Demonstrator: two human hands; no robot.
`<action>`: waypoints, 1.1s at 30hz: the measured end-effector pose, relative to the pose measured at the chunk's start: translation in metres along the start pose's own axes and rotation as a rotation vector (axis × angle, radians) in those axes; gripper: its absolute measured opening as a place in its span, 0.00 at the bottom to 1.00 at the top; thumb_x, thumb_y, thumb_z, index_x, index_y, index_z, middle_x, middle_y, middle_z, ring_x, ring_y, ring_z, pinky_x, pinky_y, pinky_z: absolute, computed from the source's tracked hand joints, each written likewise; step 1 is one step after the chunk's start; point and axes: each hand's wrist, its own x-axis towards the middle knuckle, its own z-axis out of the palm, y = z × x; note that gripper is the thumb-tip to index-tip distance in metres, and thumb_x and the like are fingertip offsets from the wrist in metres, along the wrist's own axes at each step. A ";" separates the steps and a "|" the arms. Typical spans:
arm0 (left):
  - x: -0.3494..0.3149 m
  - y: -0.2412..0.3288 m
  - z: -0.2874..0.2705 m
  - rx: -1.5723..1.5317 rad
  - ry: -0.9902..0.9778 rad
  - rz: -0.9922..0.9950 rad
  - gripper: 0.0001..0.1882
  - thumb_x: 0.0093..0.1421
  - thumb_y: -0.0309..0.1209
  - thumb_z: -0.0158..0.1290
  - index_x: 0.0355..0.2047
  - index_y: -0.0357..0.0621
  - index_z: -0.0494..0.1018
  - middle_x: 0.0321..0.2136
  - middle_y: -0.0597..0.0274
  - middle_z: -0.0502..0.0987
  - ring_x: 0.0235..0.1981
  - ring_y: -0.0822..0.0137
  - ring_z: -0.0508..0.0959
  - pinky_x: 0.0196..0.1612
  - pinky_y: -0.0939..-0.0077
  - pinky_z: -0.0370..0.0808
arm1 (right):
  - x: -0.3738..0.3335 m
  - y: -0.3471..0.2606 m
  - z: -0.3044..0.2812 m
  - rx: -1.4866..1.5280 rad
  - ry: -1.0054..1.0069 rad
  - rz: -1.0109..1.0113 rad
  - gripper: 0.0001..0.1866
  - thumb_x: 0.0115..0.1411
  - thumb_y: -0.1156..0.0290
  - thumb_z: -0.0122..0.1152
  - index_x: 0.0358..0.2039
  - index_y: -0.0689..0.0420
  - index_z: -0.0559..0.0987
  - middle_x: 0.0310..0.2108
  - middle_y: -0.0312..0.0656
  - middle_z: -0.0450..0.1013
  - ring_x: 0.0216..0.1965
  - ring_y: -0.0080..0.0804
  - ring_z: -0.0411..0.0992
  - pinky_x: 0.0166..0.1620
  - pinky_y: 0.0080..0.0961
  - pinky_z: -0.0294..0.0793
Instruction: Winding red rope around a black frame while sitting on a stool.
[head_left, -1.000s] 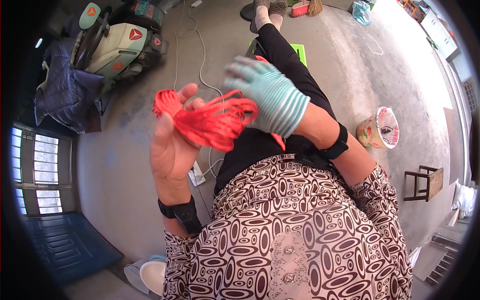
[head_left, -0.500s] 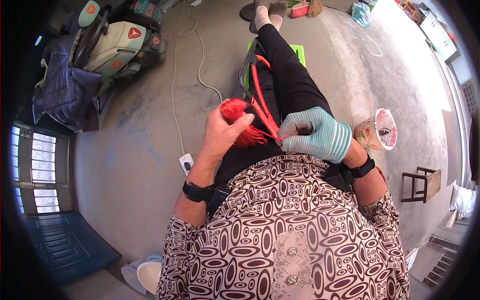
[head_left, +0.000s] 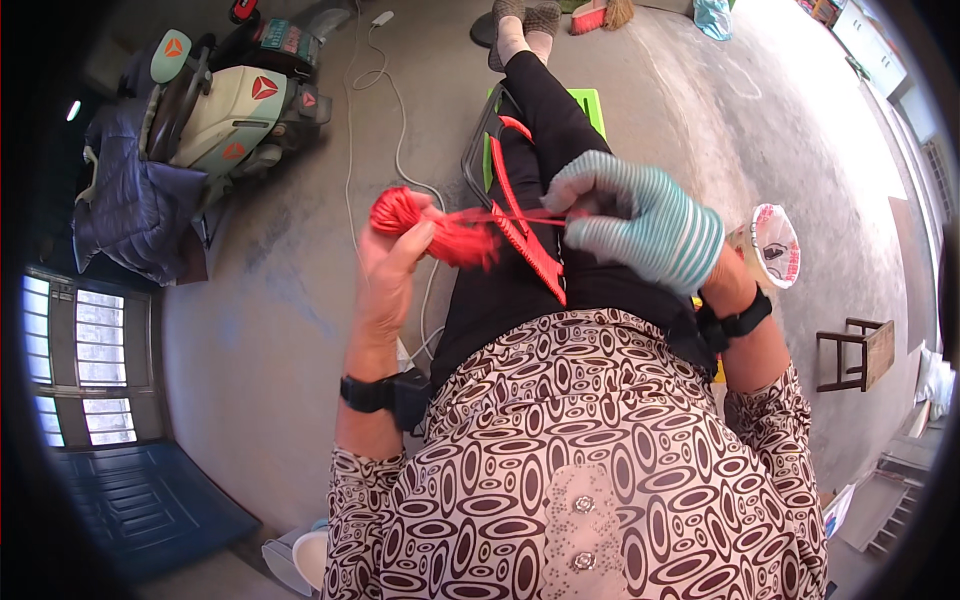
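A bundle of red cord [head_left: 397,210] is gripped in my bare left hand [head_left: 385,265], thumb pressed across it, loose ends fanning to the right. Thin red strands [head_left: 480,214] run taut from the bundle to my right hand [head_left: 650,225], whose thumb and fingers pinch them. That hand wears a teal-and-white striped knit glove. Below the strands, on my black-trousered legs, lies a dark angular frame [head_left: 470,160] with a red wrapped or braided strip [head_left: 530,250] along part of it. Where the frame's near end goes cannot be made out.
A green stool or board [head_left: 590,105] shows under my lower legs. To the right stand a lined bin [head_left: 775,245] and a small wooden stool [head_left: 856,355]. A white cable [head_left: 402,130] crosses the floor at left, near a parked scooter [head_left: 235,110].
My left hand has moved left with the red bundle, and my right hand has risen slightly to the right. The strands between them are stretched longer, now above the red strip.
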 end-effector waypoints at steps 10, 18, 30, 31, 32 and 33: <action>0.020 -0.008 0.016 1.332 -0.008 0.910 0.16 0.45 0.15 0.55 0.37 0.37 0.74 0.35 0.56 0.73 0.39 0.55 0.74 0.40 0.65 0.74 | 0.081 0.065 0.012 -1.043 -0.041 -0.147 0.21 0.54 0.68 0.61 0.49 0.51 0.73 0.32 0.45 0.75 0.32 0.44 0.75 0.36 0.35 0.74; 0.036 -0.016 0.015 1.396 0.182 0.889 0.13 0.44 0.16 0.56 0.32 0.40 0.73 0.34 0.58 0.74 0.38 0.55 0.74 0.41 0.64 0.72 | 0.094 0.066 0.032 -1.049 -0.094 -0.156 0.25 0.52 0.67 0.63 0.52 0.50 0.72 0.30 0.43 0.72 0.29 0.43 0.74 0.31 0.37 0.73; 0.021 -0.001 0.014 0.804 0.102 0.523 0.10 0.53 0.21 0.58 0.37 0.37 0.75 0.42 0.58 0.76 0.32 0.71 0.79 0.31 0.81 0.78 | 0.065 0.071 -0.004 0.139 0.297 -0.211 0.10 0.49 0.72 0.66 0.30 0.65 0.78 0.47 0.46 0.73 0.42 0.29 0.74 0.48 0.25 0.74; 0.019 -0.001 0.008 0.492 -0.037 0.248 0.09 0.55 0.22 0.57 0.37 0.36 0.74 0.41 0.55 0.76 0.34 0.71 0.79 0.30 0.82 0.77 | 0.061 0.069 -0.014 0.268 0.286 -0.212 0.10 0.51 0.72 0.64 0.32 0.65 0.78 0.48 0.49 0.72 0.42 0.32 0.74 0.50 0.27 0.73; 0.017 -0.002 0.005 0.175 -0.171 -0.025 0.08 0.56 0.23 0.56 0.37 0.34 0.74 0.41 0.51 0.76 0.35 0.71 0.79 0.30 0.82 0.77 | 0.057 0.066 -0.022 0.397 0.276 -0.214 0.11 0.52 0.72 0.62 0.35 0.64 0.77 0.50 0.52 0.71 0.43 0.35 0.74 0.52 0.30 0.72; 0.013 -0.003 0.001 0.127 -0.262 -0.079 0.10 0.61 0.29 0.53 0.38 0.34 0.72 0.40 0.45 0.76 0.38 0.67 0.79 0.29 0.80 0.77 | 0.057 0.058 -0.022 0.398 0.271 -0.211 0.11 0.52 0.72 0.62 0.35 0.64 0.77 0.50 0.52 0.71 0.43 0.35 0.74 0.52 0.30 0.72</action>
